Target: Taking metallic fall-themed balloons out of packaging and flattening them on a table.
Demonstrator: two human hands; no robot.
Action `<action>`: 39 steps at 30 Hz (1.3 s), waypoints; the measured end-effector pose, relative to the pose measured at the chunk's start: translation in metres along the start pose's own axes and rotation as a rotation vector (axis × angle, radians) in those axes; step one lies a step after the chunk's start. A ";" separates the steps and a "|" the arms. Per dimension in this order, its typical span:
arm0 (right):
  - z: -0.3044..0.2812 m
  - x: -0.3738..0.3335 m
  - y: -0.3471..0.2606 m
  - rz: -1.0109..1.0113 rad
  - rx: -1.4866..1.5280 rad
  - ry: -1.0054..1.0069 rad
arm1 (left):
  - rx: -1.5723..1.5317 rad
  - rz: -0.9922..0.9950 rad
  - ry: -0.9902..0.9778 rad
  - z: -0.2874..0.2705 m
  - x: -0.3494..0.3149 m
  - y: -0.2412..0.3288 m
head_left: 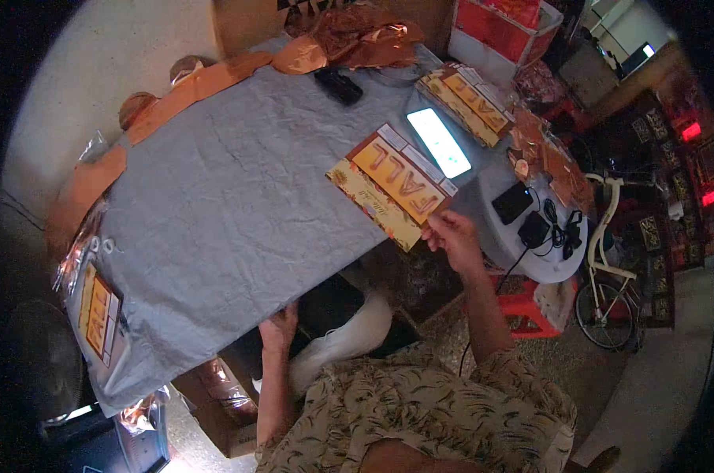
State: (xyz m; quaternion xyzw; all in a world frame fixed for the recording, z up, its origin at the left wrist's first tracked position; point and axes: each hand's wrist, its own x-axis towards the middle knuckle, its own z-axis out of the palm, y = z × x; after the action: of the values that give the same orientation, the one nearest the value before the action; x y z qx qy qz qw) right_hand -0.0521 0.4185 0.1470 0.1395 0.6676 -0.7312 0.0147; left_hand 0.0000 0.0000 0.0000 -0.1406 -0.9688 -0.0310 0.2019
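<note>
1. The right hand (454, 236) reaches forward from a raised forearm. Its thumb and fingers pinch the card (390, 189) by its near right corner.
2. The left hand (280, 325) sits lower, at the near edge of the table (560, 266), with its forearm coming up from below. Its fingers look curled in beside the grey cloth (215, 189); I cannot tell whether they grip it, or anything else.
3. The card is at the near right part of the table, slanted, just beside the lit phone (439, 143). Its near corner juts out past the cloth's edge.
4. It looks flat and rectangular, with a brown strip along its far side, an orange-gold middle bearing 4 large balloon-like letters, and a cream band nearest the person, decorated with a sunflower and leaves. Small white panels line the far side.
5. 2 similar packs show: 1 beyond the phone (467, 102), 1 at the table's left corner (98, 315).
6. The right fingers cover the held corner, and the card's underside is out of sight; whether its far side touches the cloth is unclear.
7. The left fingertips are partly hidden, and the white tuft (349, 339) below the table edge is hard to identify.
8. The left pack is squeezed by the lens's bend.
</note>
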 end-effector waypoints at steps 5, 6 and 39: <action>0.012 -0.001 -0.002 -0.019 0.010 0.004 | -0.809 -0.436 -0.078 -0.017 0.002 0.002; 0.015 0.000 -0.002 -0.019 0.011 0.000 | -0.806 -0.438 -0.076 -0.013 0.000 0.000; -0.032 0.045 -0.038 -0.111 0.200 0.145 | -0.783 -0.410 -0.140 -0.028 0.020 0.018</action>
State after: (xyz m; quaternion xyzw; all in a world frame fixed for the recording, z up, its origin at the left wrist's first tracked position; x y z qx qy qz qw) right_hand -0.0968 0.4618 0.1716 0.1557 0.5972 -0.7819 -0.0881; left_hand -0.0018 0.0189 0.0334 -0.0130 -0.9032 -0.4252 0.0571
